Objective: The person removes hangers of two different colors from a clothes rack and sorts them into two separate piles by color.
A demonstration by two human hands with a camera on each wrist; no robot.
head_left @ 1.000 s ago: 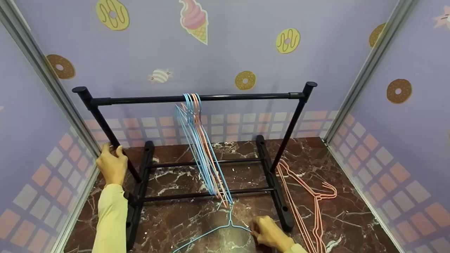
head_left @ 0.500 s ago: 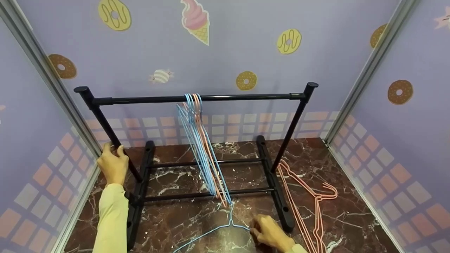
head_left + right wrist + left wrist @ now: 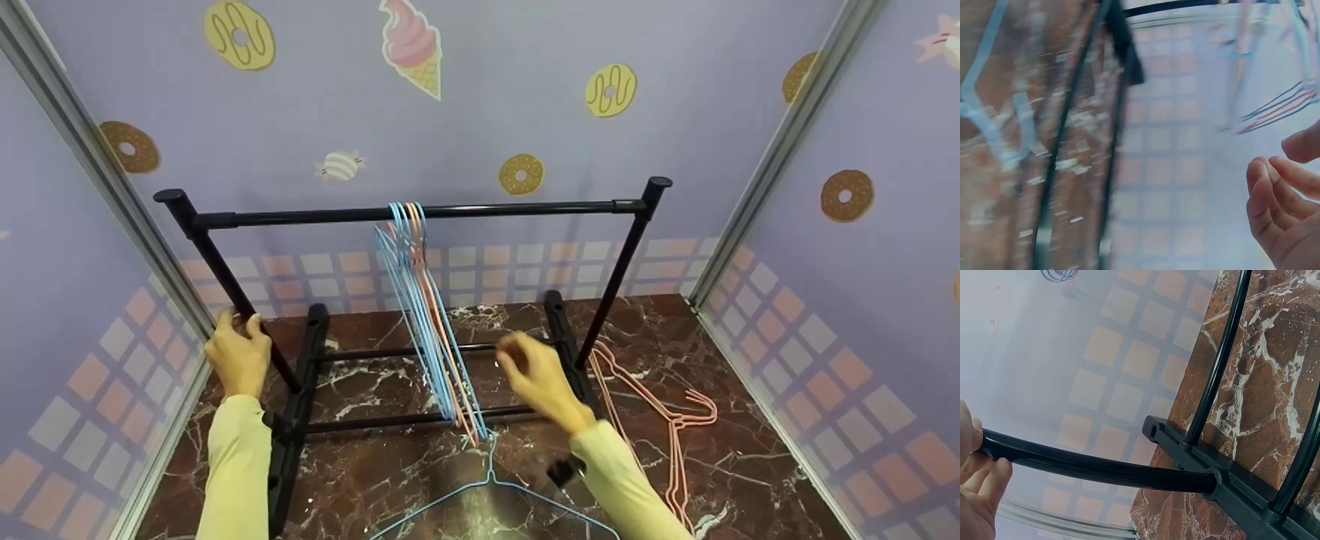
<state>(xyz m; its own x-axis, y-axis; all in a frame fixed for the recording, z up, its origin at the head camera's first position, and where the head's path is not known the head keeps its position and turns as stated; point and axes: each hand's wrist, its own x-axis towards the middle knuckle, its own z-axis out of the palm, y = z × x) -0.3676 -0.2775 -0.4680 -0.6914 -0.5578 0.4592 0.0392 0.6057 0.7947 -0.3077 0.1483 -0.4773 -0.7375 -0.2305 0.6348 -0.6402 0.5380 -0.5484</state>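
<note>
A black clothes rack (image 3: 420,212) stands on the marble floor, with several blue and pink wire hangers (image 3: 424,315) bunched at the middle of its top bar. My left hand (image 3: 238,352) grips the rack's left upright post (image 3: 1095,464). My right hand (image 3: 534,375) is raised in the air just right of the hanging hangers, blurred, fingers loosely curled (image 3: 1280,191) and holding nothing. A blue hanger (image 3: 491,491) lies on the floor in front of the rack, under my right forearm.
Pink hangers (image 3: 660,427) lie on the floor right of the rack's right foot (image 3: 570,352). Lilac walls with doughnut stickers close in on three sides, with metal corner strips (image 3: 772,157) left and right.
My right hand has let go of the blue hanger on the floor and lifted up and back toward the hanging hangers. The left hand has stayed on the post.
</note>
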